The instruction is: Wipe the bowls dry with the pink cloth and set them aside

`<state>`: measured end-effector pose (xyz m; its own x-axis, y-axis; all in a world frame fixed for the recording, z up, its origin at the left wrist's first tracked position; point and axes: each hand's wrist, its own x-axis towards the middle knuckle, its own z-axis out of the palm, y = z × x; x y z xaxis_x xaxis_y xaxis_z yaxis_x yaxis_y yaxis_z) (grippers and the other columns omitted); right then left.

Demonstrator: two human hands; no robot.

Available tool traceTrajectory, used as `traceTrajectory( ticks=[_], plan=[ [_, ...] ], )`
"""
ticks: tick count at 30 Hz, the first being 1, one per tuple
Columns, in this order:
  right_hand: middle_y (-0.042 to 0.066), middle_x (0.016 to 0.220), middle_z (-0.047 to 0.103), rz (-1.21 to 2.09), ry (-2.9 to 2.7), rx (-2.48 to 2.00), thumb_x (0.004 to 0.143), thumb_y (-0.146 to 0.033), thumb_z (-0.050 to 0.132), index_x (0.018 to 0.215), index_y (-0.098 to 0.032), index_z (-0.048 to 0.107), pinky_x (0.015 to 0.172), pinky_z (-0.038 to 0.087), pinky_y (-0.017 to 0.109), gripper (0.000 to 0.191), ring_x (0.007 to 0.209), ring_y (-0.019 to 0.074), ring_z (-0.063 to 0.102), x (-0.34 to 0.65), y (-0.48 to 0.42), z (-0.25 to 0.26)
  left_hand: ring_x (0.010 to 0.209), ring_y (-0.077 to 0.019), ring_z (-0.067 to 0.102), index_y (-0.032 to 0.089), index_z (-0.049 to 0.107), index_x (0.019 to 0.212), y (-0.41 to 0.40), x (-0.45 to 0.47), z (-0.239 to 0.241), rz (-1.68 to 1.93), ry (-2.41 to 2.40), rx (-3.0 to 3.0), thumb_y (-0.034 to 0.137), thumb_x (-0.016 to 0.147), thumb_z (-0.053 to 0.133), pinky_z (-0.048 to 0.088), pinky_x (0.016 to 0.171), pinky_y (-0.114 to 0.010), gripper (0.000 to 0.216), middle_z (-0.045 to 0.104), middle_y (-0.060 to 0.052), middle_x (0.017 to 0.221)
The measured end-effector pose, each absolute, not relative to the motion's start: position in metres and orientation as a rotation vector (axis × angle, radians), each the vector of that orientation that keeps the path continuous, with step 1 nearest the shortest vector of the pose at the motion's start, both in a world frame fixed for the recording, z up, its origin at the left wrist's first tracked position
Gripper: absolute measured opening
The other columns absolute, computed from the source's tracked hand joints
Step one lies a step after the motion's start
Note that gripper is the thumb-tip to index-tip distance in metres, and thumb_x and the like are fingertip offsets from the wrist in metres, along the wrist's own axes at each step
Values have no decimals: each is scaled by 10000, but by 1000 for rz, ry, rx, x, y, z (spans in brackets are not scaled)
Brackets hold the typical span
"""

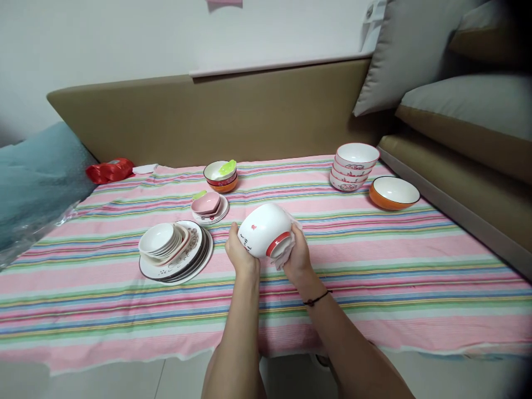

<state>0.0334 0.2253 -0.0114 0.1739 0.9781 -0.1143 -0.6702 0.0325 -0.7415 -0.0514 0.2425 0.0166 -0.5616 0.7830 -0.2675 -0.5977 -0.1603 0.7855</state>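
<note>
A white bowl (266,224) with a red foot ring, a small red mark and dark lettering is tipped on its side above the striped cloth, its base facing right and toward me. My left hand (241,250) grips it at the rim on the left. On the other side, my right hand (298,257) presses a thin white wiping cloth (284,258) against the bowl near its foot. Part of the wiping cloth shows behind the bowl's upper right edge. The bowl's inside is hidden from view.
Stacked plates (203,266) carrying small white bowls (157,238) lie at left. Behind them are pink dishes (206,203) on saucers and bowls (220,180) with a green dish. A bowl stack (354,166) and an orange bowl (393,194) stand right, near cushions (465,133).
</note>
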Motion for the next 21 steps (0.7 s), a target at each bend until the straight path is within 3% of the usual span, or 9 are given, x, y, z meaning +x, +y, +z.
traceTrajectory(
  ticks=[6, 11, 14, 17, 21],
  plan=[
    [50, 1126, 714, 1463, -265, -783, 881, -476, 401, 1197, -221, 593, 821, 577, 454, 449, 1019, 273, 679, 46, 230, -9, 508, -104, 404, 190, 443, 581, 239, -52, 14, 1675, 1366, 696, 465, 851, 490, 339, 531, -234, 389, 428, 44, 543],
    [59, 1086, 724, 1367, -268, -834, 877, -467, 366, 1183, -204, 610, 875, 546, 478, 472, 1041, 281, 666, 59, 240, -23, 659, -141, 518, 199, 598, 815, 235, -51, 11, 1706, 1456, 1173, 381, 881, 513, 350, 621, -227, 211, 599, 1, 725],
    [77, 1121, 709, 1237, -476, -853, 876, -448, 365, 1172, -182, 627, 931, 509, 493, 476, 1064, 277, 649, 57, 246, -32, 529, -144, 411, 192, 613, 641, 233, -47, 9, 1515, 1596, 1364, 411, 869, 535, 241, 543, -247, 325, 489, 9, 534],
    [78, 1256, 646, 1057, -764, -888, 894, -381, 390, 1142, -171, 662, 1090, 377, 462, 424, 1217, 237, 556, 50, 243, -33, 458, -125, 241, 192, 505, 411, 231, -42, 9, 1399, 1784, 1445, 392, 764, 664, 119, 537, -276, 436, 306, 27, 414],
    [32, 1418, 518, 834, -1204, -938, 943, -344, 390, 1298, -231, 567, 1177, 247, 425, 413, 1353, 188, 415, 42, 229, -20, 460, -117, 195, 198, 404, 371, 234, -44, 6, 1437, 1888, 1376, 392, 760, 640, 95, 533, -290, 495, 266, 27, 418]
  ],
)
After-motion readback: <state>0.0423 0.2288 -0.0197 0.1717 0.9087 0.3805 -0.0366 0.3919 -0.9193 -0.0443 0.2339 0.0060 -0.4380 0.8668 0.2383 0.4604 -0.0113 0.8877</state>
